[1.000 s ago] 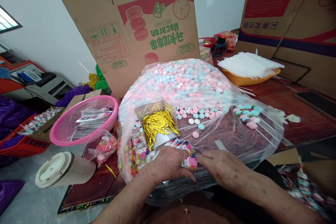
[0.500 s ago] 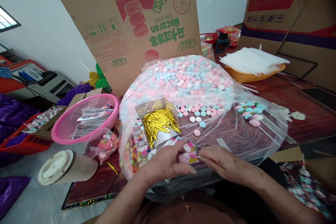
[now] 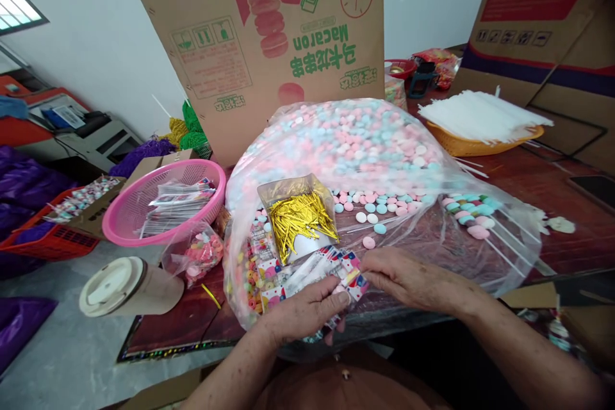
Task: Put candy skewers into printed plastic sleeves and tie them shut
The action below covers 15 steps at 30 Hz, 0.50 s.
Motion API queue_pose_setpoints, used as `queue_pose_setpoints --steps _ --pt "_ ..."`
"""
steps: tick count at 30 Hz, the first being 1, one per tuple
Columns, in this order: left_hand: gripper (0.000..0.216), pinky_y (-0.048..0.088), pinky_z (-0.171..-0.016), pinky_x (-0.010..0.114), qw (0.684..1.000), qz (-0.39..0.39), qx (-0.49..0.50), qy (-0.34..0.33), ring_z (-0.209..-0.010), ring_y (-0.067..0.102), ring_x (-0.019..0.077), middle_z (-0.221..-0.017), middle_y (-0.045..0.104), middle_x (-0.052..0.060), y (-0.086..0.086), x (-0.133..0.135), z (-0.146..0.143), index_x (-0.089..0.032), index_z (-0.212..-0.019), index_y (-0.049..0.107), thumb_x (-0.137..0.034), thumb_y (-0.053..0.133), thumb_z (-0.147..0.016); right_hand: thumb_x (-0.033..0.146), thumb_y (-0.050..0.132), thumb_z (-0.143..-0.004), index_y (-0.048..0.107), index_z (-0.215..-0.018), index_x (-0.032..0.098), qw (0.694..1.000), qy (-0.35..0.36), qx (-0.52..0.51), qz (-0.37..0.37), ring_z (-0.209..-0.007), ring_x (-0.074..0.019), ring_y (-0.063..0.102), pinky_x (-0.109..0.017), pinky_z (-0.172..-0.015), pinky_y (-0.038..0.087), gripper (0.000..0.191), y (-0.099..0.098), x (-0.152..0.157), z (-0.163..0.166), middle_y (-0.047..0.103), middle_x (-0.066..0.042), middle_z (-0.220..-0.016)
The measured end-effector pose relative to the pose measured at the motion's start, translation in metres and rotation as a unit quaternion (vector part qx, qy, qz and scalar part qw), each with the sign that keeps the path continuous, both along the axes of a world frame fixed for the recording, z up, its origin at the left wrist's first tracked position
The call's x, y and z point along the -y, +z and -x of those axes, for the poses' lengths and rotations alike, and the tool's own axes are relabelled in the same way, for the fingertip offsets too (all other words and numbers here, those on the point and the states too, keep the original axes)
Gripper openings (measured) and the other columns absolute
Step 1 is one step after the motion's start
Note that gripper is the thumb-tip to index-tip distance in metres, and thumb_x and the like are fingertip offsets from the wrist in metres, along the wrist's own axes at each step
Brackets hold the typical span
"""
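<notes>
A small printed candy wrapper (image 3: 353, 275) with red, blue and pink patterning is held between my hands near the table's front edge. My left hand (image 3: 312, 309) grips it from the left, thumb on top. At its right end, the bent fingers of my right hand (image 3: 406, 274) pinch the edge. Whether candy is inside I cannot tell. Just beyond lies an opened pouch of gold twist ties (image 3: 302, 221), with more printed wrappers (image 3: 269, 272) around it. Loose pink, white and blue candies (image 3: 379, 208) spill from a large clear plastic bag (image 3: 331, 141).
Candy skewers (image 3: 471, 214) lie on the right of the plastic. A yellow basket of white sticks (image 3: 461, 141) stands behind. To the left are a pink basket (image 3: 221, 195) of packets, a lidded cup (image 3: 158, 288) and a candy bag (image 3: 204, 253). A cardboard box (image 3: 269, 86) stands upright behind.
My left hand has turned and come lower, with the wrapper showing more fully. The right hand has shifted slightly up to the wrapper's edge. The whole view has moved a little.
</notes>
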<state>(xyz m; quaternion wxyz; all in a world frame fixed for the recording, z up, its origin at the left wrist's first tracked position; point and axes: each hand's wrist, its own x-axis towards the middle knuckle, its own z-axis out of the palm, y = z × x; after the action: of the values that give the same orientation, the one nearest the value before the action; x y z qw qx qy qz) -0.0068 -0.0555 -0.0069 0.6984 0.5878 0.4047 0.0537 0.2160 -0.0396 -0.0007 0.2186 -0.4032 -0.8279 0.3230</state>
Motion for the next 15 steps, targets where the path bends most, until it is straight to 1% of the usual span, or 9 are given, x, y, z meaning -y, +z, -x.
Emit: queue_pose_setpoints --steps 2,4,6,8,10,11,12,13,15 --pt "0.029 0.037 -0.052 0.021 0.996 0.036 0.027 0.072 -0.047 0.046 0.0083 -0.066 0.054 -0.003 -0.003 0.002 -0.002 -0.021 -0.092 0.049 -0.048 0.041 -0.084 0.035 0.047 -0.086 0.06 -0.098 0.019 0.993 -0.093 -0.071 0.03 -0.068 -0.0133 0.052 -0.025 -0.063 0.043 0.023 -0.005 -0.001 0.0 0.061 -0.004 -0.083" --pt "0.024 0.038 -0.053 0.022 0.989 0.044 0.039 0.138 -0.05 0.048 0.0096 -0.064 0.053 -0.003 -0.009 0.002 -0.004 -0.021 -0.089 0.049 -0.043 0.042 -0.084 0.041 0.051 -0.083 0.056 -0.103 0.019 0.966 -0.178 -0.156 0.101 -0.06 -0.0112 0.049 -0.023 -0.055 0.041 0.03 -0.014 0.003 0.005 0.058 -0.002 -0.079" --pt "0.021 0.037 -0.051 0.022 0.986 -0.001 0.034 0.163 -0.052 0.048 0.0106 -0.065 0.05 -0.003 -0.017 0.002 -0.006 -0.02 -0.083 0.048 -0.041 0.043 -0.083 0.047 0.057 -0.076 0.055 -0.098 0.018 0.934 -0.188 -0.216 0.215 -0.052 -0.0094 0.046 -0.02 -0.045 0.037 0.037 -0.025 0.012 0.018 0.055 0.001 -0.069" --pt "0.023 0.036 -0.049 0.022 0.986 -0.069 0.028 0.149 -0.054 0.047 0.0107 -0.065 0.048 -0.003 -0.024 0.002 -0.007 -0.02 -0.076 0.046 -0.041 0.044 -0.083 0.054 0.058 -0.072 0.053 -0.084 0.018 0.9 -0.17 -0.245 0.317 -0.042 -0.0082 0.042 -0.019 -0.036 0.031 0.038 -0.037 0.024 0.036 0.052 0.004 -0.059" --pt "0.025 0.037 -0.05 0.022 0.984 -0.099 0.042 0.14 -0.055 0.047 0.0103 -0.067 0.049 -0.002 -0.028 0.001 -0.007 -0.019 -0.075 0.045 -0.043 0.044 -0.083 0.057 0.051 -0.075 0.047 -0.072 0.019 0.881 -0.192 -0.261 0.345 -0.036 -0.0076 0.04 -0.02 -0.032 0.029 0.038 -0.046 0.033 0.054 0.052 0.004 -0.055" --pt "0.025 0.037 -0.051 0.021 0.986 -0.085 0.054 0.136 -0.057 0.048 0.0103 -0.069 0.051 -0.002 -0.027 0.001 -0.006 -0.019 -0.078 0.045 -0.044 0.045 -0.083 0.056 0.046 -0.078 0.045 -0.07 0.02 0.885 -0.209 -0.262 0.322 -0.035 -0.0079 0.04 -0.02 -0.033 0.03 0.037 -0.048 0.037 0.061 0.053 0.003 -0.054" --pt "0.026 0.036 -0.051 0.021 0.987 -0.059 0.068 0.13 -0.058 0.048 0.0103 -0.071 0.051 -0.002 -0.026 0.0 -0.004 -0.019 -0.082 0.046 -0.045 0.046 -0.082 0.052 0.043 -0.082 0.045 -0.069 0.02 0.902 -0.219 -0.25 0.275 -0.036 -0.0088 0.042 -0.021 -0.035 0.033 0.034 -0.05 0.039 0.066 0.054 0.003 -0.054" --pt "0.027 0.035 -0.051 0.02 0.99 -0.031 0.075 0.117 -0.06 0.048 0.0104 -0.072 0.052 -0.001 -0.024 -0.001 -0.002 -0.019 -0.085 0.048 -0.046 0.047 -0.082 0.046 0.04 -0.085 0.046 -0.069 0.02 0.928 -0.218 -0.22 0.205 -0.039 -0.01 0.046 -0.022 -0.039 0.035 0.031 -0.05 0.04 0.069 0.055 0.002 -0.054" --pt "0.031 0.034 -0.049 0.019 0.995 0.009 0.058 0.079 -0.061 0.047 0.0108 -0.072 0.051 -0.001 -0.018 -0.002 0.002 -0.019 -0.086 0.051 -0.049 0.048 -0.08 0.032 0.036 -0.089 0.05 -0.069 0.018 0.974 -0.197 -0.116 0.012 -0.047 -0.0125 0.05 -0.024 -0.046 0.036 0.028 -0.049 0.04 0.071 0.056 -0.001 -0.055"
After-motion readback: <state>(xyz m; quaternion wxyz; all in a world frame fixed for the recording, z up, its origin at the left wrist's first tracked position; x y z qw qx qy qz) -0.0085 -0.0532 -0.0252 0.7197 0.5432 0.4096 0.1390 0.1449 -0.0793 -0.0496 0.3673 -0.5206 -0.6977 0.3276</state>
